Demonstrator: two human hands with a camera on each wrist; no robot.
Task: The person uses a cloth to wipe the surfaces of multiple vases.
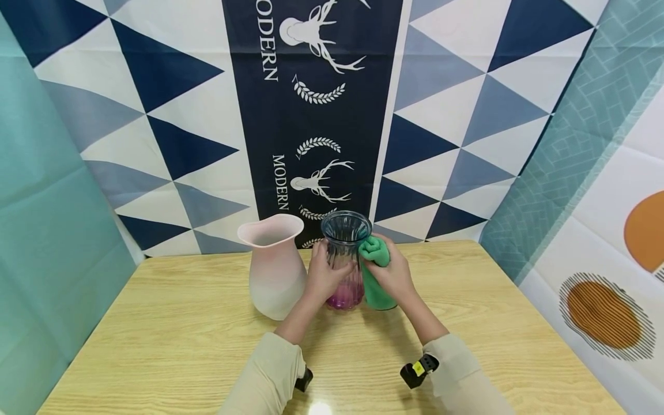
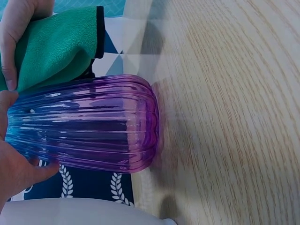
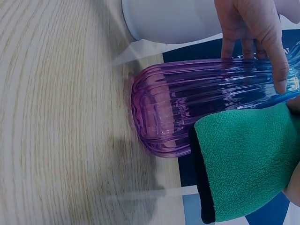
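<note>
A ribbed glass vase (image 1: 346,288), blue at the flared rim and purple at the base, stands upright on the wooden table (image 1: 197,357). My left hand (image 1: 328,275) grips its left side, thumb across the front, fingers behind. On the other side my right hand (image 1: 392,270) holds a green cloth (image 1: 377,291) with a dark edge, bunched at the top and hanging down along the vase. In the right wrist view the cloth (image 3: 248,164) overlaps the vase's side (image 3: 173,108). The left wrist view shows the left thumb (image 2: 44,172) against the glass.
A pale pink and white vase (image 1: 277,276) with a wavy rim stands just left of the left hand. Behind the table hangs a patterned cloth backdrop (image 1: 187,132). Teal fabric (image 1: 46,190) borders the left side, and a printed sheet (image 1: 586,253) borders the right.
</note>
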